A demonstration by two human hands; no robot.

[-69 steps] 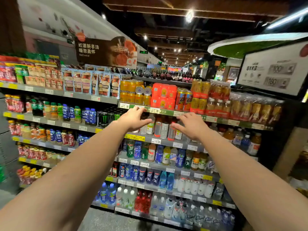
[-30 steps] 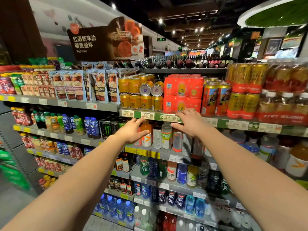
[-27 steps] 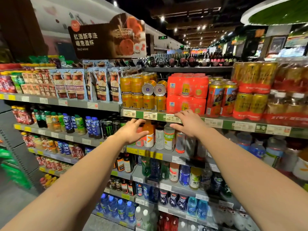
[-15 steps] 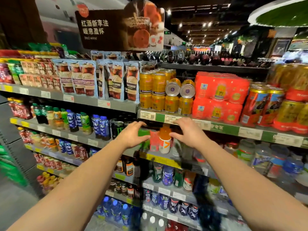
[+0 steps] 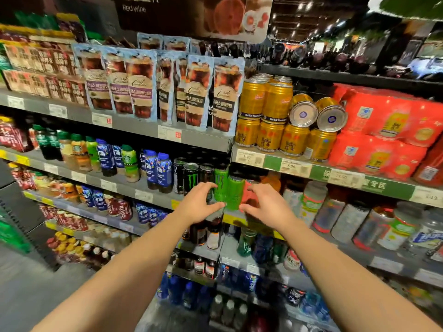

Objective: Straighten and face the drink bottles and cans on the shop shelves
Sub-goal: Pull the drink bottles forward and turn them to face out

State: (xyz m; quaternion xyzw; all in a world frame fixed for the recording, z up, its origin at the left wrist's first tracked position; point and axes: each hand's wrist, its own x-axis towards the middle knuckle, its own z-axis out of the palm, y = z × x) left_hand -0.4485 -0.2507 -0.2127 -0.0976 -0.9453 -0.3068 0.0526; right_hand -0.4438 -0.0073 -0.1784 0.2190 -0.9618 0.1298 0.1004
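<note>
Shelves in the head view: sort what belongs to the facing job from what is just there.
Job:
left hand
right hand
green cans between both hands
black cans
blue bottles
gold cans, two lying on their sides

Just there:
coffee pouches
red multipacks
red wine sign

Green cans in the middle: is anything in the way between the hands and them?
Nothing visible is in the way. The left hand and right hand are already at the two green cans, one on each side, fingers curled toward them. Black cans stand just left, a red can just right.
</note>
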